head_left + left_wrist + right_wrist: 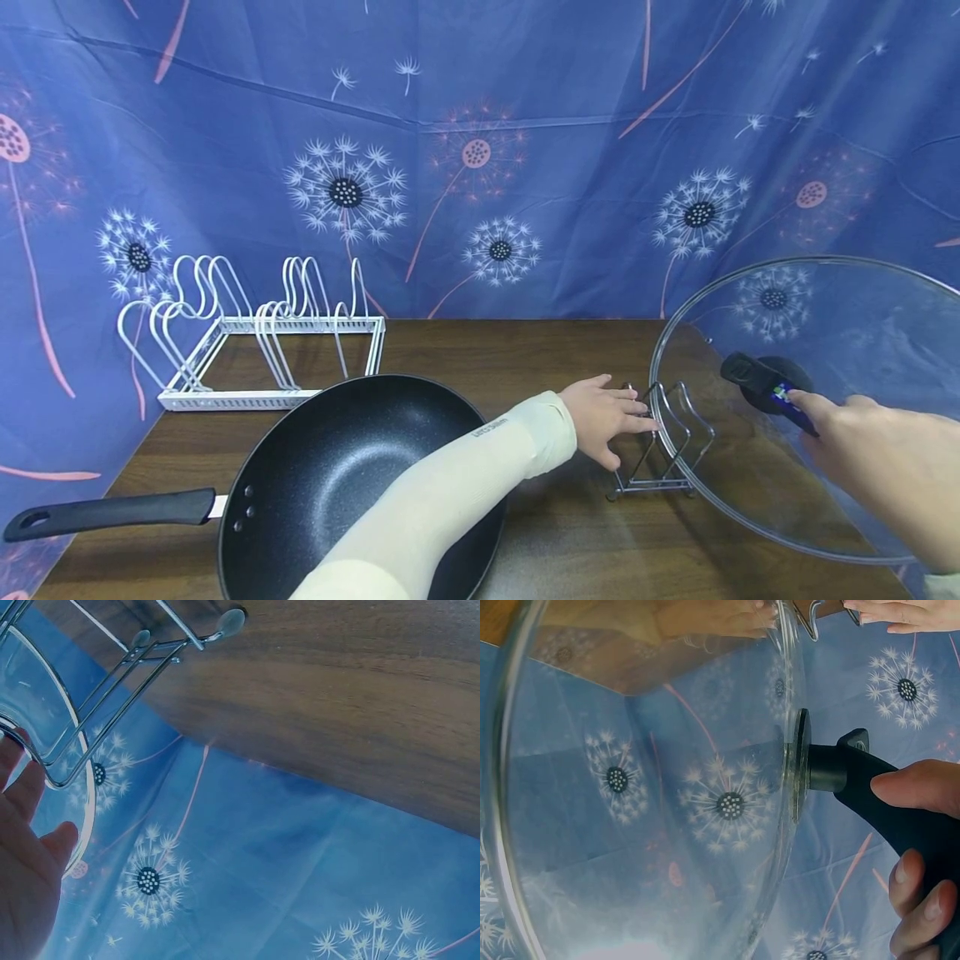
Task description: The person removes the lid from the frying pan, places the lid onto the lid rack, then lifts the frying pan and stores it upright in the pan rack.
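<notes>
My right hand grips the black handle of a large glass lid, thumb along its top and fingers wrapped beneath. The lid stands nearly upright, its metal rim passing among the wires of a small chrome lid rack. My left hand reaches across with its fingers spread straight, fingertips right at the rack's left side. In the left wrist view the fingers overlap the end of a wire loop, with the lid's rim behind it.
A black frying pan lies under my left forearm, its handle pointing left. Behind it at the left stands a white rack with curved dividers. A blue dandelion-print cloth hangs behind the wooden table.
</notes>
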`<state>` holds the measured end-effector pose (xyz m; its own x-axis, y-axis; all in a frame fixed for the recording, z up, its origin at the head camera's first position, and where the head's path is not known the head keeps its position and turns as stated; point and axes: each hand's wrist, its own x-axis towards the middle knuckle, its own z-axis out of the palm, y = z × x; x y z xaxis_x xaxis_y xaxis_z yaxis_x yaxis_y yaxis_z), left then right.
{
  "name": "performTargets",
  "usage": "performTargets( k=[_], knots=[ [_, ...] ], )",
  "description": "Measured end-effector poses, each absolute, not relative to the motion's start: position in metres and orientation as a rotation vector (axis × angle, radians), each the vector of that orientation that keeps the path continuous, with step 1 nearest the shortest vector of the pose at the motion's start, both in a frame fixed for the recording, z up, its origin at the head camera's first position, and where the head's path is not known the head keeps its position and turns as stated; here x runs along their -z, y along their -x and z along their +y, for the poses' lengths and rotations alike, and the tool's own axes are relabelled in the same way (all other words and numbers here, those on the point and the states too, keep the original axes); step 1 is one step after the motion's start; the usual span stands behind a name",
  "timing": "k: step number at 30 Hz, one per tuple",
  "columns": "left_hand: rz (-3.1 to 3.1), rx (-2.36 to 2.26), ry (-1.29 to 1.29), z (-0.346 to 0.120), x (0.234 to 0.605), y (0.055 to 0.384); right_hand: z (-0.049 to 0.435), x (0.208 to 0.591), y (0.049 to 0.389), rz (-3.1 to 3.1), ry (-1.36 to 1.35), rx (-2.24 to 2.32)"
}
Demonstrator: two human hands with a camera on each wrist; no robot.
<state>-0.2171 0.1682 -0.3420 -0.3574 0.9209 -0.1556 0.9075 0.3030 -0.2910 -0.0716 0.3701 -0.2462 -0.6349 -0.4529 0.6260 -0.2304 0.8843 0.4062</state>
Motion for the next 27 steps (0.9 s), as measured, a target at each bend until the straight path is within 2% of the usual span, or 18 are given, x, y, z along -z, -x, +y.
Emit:
performTargets(
  k=[17,27],
  knots=[
    [-2.574,-0.485,1.744,0.1658,0.3442,0.2170,0.3703,0.2546,0.0749,-2.263,-0.482,0.344],
    [-2.556,-0.504,1.740,0.1697,0.3414,0.2145,0.3717,0.2550,0.0742,-2.416,-0.347,0.337]
  ],
)
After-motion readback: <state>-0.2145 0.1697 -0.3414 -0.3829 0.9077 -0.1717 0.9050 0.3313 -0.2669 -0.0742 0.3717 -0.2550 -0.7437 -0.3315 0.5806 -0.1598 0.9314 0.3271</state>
